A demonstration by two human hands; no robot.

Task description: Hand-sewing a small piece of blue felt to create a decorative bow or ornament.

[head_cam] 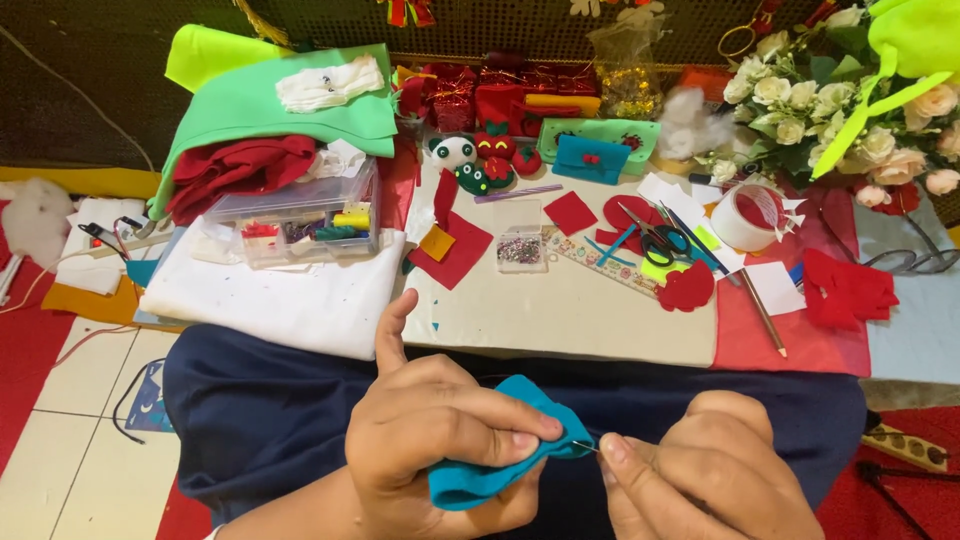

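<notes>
Low in the head view, over my dark blue lap, my left hand (440,440) is clamped on a folded piece of teal felt (500,450), thumb and fingers pinching it flat so its long axis runs left to right, with the free tip pointing at my right hand (700,470). That tip is the nearer end to the right hand: its fingertips (615,448) are closed together on a thin needle (587,446), which sits just at the felt's right edge, touching it or all but touching. I think the needle lies roughly along the felt's length, though it is too fine to be sure.

Beyond my knees lies the work cloth. A clear plastic box (300,220) on the left holds spools and small coloured bits; a smaller clear box (520,245) near the middle holds what look like beads or sequins. Scissors (655,238) with dark handles lie on red felt cut-outs to the right, a roll of tape (745,215) stands beside them, and a pencil (763,312) lies near the cloth's edge. Green and red fabric is stacked behind the bigger box.
</notes>
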